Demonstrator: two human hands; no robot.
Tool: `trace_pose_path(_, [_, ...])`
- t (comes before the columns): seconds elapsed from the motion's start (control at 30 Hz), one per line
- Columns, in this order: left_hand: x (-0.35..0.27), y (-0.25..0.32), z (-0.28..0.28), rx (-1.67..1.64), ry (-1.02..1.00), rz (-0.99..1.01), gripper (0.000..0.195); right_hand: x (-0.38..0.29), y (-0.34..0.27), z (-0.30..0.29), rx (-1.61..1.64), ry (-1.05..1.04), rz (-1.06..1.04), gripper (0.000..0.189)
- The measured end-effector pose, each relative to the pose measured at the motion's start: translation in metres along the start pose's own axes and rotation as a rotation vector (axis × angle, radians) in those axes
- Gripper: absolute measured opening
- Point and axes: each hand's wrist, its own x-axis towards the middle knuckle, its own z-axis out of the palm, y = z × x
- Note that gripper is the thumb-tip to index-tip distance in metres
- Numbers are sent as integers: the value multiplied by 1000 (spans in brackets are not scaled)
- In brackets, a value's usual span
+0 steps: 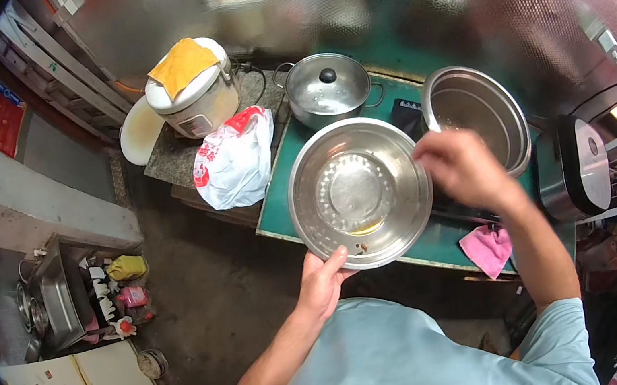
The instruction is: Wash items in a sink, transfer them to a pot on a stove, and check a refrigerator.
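My left hand (323, 282) grips the near rim of a stainless steel basin (403, 207), thumb over the edge. The basin is tilted toward me; a little yellowish liquid (368, 228) and a few dark bits (362, 248) lie low inside it. My right hand (463, 166) is blurred, with curled fingers beside the basin's right rim; whether it holds anything is unclear. Behind this hand stands a large, deep metal pot (476, 97) without a lid, partly hidden by the hand. A lidded steel pot (316, 93) with a black knob sits beyond the basin.
The green tabletop (287, 208) carries a pink cloth (487, 248) at its front edge. To the left are a rice cooker (202, 103) topped by a yellow cloth (183, 66) and a white plastic bag (239, 161). On the right stands a black-and-silver appliance (576, 166). A metal sink (55, 290) lies far left.
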Motion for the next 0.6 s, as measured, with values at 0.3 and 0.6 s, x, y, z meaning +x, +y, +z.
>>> trace_pose_path(0.3, [-1,-1,0,-20,-4,5,39,-29,-4,108,-113,-369,-155,18])
trace_pose_path(0.6, [0,-4,-4,-25,8,12,34,-20,0,128,17,-535,40,16])
